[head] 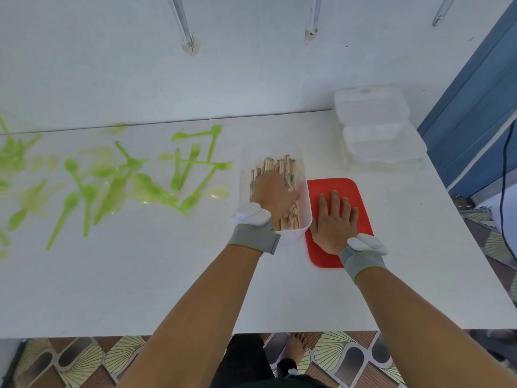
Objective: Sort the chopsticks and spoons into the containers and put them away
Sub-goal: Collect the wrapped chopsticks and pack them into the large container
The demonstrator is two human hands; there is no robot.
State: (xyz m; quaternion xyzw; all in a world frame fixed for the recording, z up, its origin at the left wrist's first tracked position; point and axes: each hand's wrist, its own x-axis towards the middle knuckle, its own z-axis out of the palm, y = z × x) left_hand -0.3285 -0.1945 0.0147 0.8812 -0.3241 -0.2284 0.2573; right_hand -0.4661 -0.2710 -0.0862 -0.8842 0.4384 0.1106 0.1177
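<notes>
Left grip (272,193) down among paper-wrapped wooden chopsticks (289,170) in white plastic tub (306,203), fingers hidden; right grip (334,219) flat, open on red plastic lid (361,191).

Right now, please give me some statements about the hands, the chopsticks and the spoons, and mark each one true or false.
1. The left hand is inside the white box with the chopsticks. True.
2. The right hand grips a green spoon. False: it lies flat on the red lid, fingers straight.
3. The green spoons lie scattered on the table, left of the box. True.
4. The red lid covers the box. False: it lies on the table beside it.
5. The clear containers hold spoons. False: no spoons show in them.
</notes>
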